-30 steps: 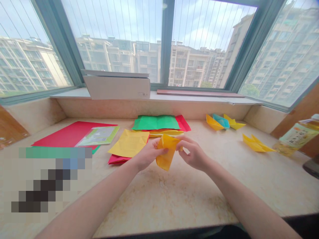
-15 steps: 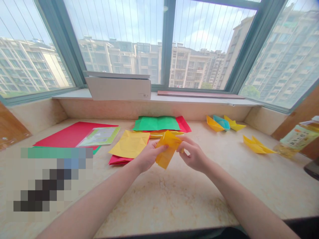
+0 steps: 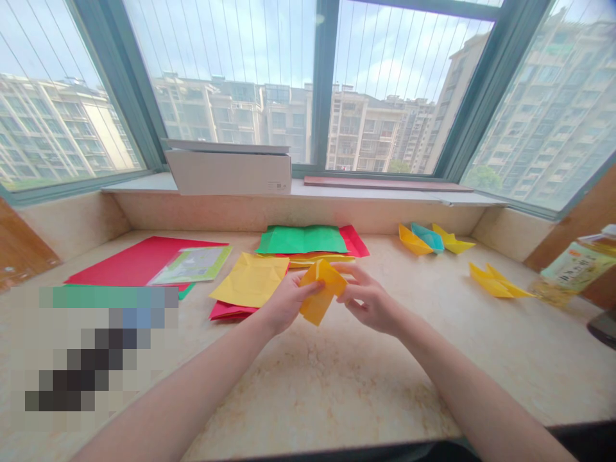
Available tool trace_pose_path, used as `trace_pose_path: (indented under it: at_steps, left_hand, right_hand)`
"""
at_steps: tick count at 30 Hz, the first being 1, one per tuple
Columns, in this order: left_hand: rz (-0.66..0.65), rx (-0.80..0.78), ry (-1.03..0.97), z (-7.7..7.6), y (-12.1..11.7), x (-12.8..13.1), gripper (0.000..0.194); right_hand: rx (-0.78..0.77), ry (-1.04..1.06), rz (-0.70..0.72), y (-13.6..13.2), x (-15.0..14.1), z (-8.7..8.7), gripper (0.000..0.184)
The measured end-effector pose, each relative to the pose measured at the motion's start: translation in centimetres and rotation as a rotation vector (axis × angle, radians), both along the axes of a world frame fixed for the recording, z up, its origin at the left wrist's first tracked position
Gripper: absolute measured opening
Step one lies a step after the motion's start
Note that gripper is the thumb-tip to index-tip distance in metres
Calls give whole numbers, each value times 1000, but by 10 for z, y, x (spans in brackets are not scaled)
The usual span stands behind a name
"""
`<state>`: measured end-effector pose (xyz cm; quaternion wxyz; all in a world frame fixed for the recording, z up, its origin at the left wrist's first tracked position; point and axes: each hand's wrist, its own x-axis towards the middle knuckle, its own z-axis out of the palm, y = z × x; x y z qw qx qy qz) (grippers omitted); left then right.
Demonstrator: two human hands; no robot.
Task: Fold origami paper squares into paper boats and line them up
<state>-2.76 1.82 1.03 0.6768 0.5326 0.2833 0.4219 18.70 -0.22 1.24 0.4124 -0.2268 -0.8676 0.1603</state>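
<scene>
A piece of folded yellow paper (image 3: 317,301) is held up above the counter between both hands. My left hand (image 3: 286,300) pinches its left side, with the thumb lying across the front. At the paper's right corner, the fingers of my right hand (image 3: 368,296) are bent and pressed against the edge. Just left of my left hand lies a yellow sheet (image 3: 250,279) on top of red paper (image 3: 231,311). Creased green paper (image 3: 303,239) rests behind the hands, over more red and yellow sheets.
Yellow and blue paper boats (image 3: 428,239) sit at the back right, with another yellow boat (image 3: 498,280) nearer. A bottle (image 3: 577,263) stands at the right edge. Red sheets (image 3: 129,260) and a plastic packet (image 3: 195,264) lie left. A white box (image 3: 231,170) is on the sill.
The folded yellow paper has turned and shifted slightly between the hands. My right fingers have moved along its right corner, while my left hand keeps its pinch.
</scene>
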Motion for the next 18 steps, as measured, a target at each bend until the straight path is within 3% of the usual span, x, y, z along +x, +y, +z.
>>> trace_pose_path:
  at_steps: [8, 12, 15, 18]
  left_hand:
    - [91, 34, 36, 1, 2, -2, 41]
    - [135, 99, 135, 5, 4, -6, 44]
    - [79, 144, 239, 8, 1, -6, 45]
    - [-57, 188, 291, 10, -5, -4, 40]
  right_hand:
    - [-25, -42, -101, -7, 0, 7, 35]
    - [-128, 101, -102, -9, -2, 11, 29]
    - [-208, 283, -168, -3, -3, 7, 26]
    - [-301, 338, -165, 3, -3, 1, 35]
